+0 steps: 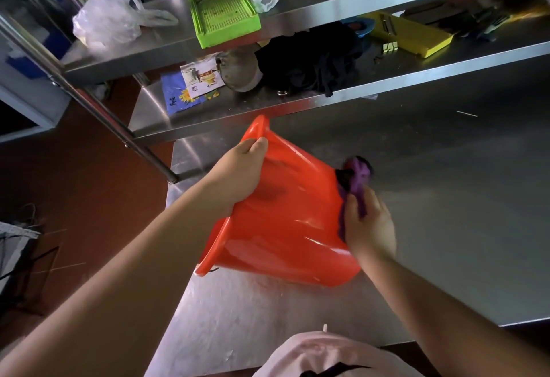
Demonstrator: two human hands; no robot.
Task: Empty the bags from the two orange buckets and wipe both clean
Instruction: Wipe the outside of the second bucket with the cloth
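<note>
Over the steel table (446, 227), an orange bucket (282, 227) lies tilted on its side. Left hand (238, 171) grips its rim; right hand (369, 227) presses a purple cloth (358, 180) against its base. Beyond, on the shelf (238, 108), printed packets (190, 85); writing illegible.

One orange bucket (279, 213), one purple cloth (357, 180), perhaps two slicers (220, 4).

Head view, close above steel table (446, 198)
</note>
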